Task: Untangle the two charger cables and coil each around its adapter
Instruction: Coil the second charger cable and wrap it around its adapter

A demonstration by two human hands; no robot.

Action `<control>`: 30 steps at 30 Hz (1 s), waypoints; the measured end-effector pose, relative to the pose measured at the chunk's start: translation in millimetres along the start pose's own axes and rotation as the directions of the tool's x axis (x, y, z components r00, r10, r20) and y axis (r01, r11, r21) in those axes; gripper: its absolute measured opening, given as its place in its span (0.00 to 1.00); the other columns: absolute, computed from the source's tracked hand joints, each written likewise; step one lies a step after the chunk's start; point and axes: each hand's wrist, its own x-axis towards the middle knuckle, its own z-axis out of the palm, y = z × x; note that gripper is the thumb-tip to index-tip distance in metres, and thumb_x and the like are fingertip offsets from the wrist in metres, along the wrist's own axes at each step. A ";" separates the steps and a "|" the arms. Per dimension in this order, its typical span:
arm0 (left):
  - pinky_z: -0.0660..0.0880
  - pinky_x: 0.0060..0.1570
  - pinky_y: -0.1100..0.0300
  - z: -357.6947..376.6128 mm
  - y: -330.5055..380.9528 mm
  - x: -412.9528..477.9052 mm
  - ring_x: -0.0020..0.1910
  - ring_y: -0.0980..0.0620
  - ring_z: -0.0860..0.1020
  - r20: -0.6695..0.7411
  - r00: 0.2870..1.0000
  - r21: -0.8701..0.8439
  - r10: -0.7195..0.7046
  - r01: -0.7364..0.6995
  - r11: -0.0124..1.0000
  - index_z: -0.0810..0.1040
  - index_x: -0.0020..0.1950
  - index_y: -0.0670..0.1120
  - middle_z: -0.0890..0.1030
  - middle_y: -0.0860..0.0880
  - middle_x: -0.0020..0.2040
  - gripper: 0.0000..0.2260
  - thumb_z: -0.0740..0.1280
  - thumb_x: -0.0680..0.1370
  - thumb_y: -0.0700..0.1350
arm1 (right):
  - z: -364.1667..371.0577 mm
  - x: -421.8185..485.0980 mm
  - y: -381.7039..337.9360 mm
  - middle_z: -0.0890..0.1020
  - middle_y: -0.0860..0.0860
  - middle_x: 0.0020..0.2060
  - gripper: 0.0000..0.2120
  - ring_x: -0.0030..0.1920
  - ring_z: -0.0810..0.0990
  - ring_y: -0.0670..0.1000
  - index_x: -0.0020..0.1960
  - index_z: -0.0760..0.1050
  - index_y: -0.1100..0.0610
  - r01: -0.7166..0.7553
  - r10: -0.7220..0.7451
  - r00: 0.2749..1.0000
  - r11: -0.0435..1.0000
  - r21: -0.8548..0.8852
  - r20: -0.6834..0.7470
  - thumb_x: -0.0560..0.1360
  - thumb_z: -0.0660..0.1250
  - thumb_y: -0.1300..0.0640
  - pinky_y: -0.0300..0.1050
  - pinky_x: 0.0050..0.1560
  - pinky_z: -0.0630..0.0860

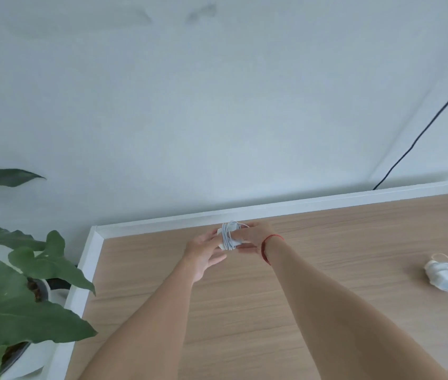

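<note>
A white adapter with white cable wound around it (228,236) sits near the far edge of the wooden table (327,242). My left hand (205,253) touches its left side with the fingers spread. My right hand (253,237), a red string on its wrist, holds the adapter's right side, fingers partly hidden behind it. A second white adapter wrapped in its cable (447,277) lies alone on the table at the far right.
A white rim (299,204) borders the table against a pale wall. A black cord (422,133) hangs down the wall at the right. A potted plant with large green leaves (25,283) stands left of the table.
</note>
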 end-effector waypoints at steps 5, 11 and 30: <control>0.81 0.50 0.55 64.3 49.2 -9.3 0.52 0.45 0.82 0.138 0.990 0.063 0.011 -0.020 0.998 0.78 0.63 0.45 0.83 0.43 0.52 0.18 0.74 0.74 0.43 | -63.3 -24.8 -34.2 0.83 0.57 0.43 0.18 0.37 0.84 0.56 0.55 0.78 0.62 0.007 0.003 0.996 0.994 0.106 -0.088 0.67 0.76 0.63 0.50 0.43 0.83; 0.81 0.51 0.52 152.0 68.7 -23.7 0.55 0.43 0.82 0.268 0.963 0.136 -0.002 -0.036 0.990 0.79 0.60 0.44 0.83 0.45 0.54 0.16 0.74 0.73 0.42 | -150.7 -55.9 -41.7 0.82 0.56 0.39 0.14 0.36 0.83 0.54 0.51 0.78 0.61 0.056 -0.035 0.989 0.988 0.143 -0.146 0.68 0.76 0.62 0.48 0.39 0.82; 0.82 0.45 0.57 356.5 -75.3 -73.3 0.49 0.48 0.84 0.155 0.988 0.127 0.006 -0.026 0.992 0.79 0.61 0.42 0.84 0.43 0.53 0.18 0.74 0.72 0.37 | -347.3 -121.3 93.5 0.81 0.54 0.35 0.08 0.34 0.82 0.50 0.44 0.80 0.61 0.123 -0.093 0.946 0.989 0.079 -0.309 0.67 0.75 0.61 0.38 0.33 0.81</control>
